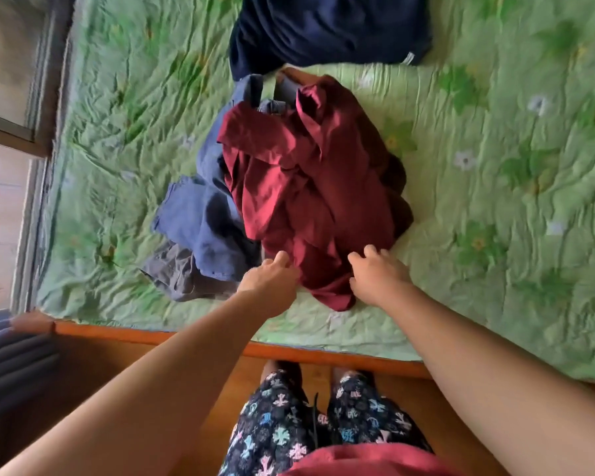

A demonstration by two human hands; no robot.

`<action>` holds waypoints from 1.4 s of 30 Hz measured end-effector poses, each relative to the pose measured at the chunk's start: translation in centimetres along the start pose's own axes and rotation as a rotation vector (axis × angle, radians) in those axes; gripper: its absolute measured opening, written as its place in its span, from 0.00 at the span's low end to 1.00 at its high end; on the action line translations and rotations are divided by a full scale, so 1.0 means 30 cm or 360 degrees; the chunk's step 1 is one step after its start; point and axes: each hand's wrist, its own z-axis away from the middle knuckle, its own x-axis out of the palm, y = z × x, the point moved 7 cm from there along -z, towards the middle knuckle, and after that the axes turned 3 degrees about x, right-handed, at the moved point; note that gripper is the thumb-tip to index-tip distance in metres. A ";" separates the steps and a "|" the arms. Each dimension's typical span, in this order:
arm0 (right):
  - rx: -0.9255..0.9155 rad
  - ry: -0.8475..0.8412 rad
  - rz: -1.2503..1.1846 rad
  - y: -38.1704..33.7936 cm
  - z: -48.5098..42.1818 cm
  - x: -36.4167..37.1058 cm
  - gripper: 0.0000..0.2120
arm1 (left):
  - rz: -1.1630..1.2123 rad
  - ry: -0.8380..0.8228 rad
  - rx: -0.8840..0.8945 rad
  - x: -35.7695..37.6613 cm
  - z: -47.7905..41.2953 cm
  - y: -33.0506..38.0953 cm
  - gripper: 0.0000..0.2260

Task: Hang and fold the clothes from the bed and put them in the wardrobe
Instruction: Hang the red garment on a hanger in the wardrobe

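Observation:
A crumpled maroon garment (310, 187) lies heaped in the middle of the bed. Under its left side spreads a blue garment (203, 221), and a grey one (176, 273) pokes out below that. A dark navy garment (327, 29) lies farther back. My left hand (268, 280) touches the maroon cloth's near left edge, fingers loosely curled. My right hand (375, 276) rests at its near right edge, fingers bent down toward the cloth. Whether either hand grips the fabric is hidden.
The bed carries a wrinkled green floral cover (495, 201) with an orange wooden frame (289, 352) along the near edge. A window and wall (7, 132) stand at the left, with a grey curtain (11, 365) below. My legs stand against the frame.

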 end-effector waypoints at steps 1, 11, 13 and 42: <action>0.0023 -0.0022 -0.0002 0.007 -0.025 0.035 0.21 | 0.0004 -0.0022 0.0018 0.025 -0.027 0.003 0.15; 0.0354 0.0094 -0.0570 0.051 -0.289 0.134 0.34 | 0.0162 0.0009 -0.0030 0.135 -0.225 0.010 0.22; 0.0327 0.0087 -0.0657 0.035 -0.320 0.117 0.25 | 0.0321 0.0044 -0.0057 0.117 -0.254 -0.013 0.18; 0.0035 0.0183 -0.1695 -0.086 0.180 -0.325 0.08 | 0.2567 0.1022 -0.0281 -0.503 0.344 -0.084 0.14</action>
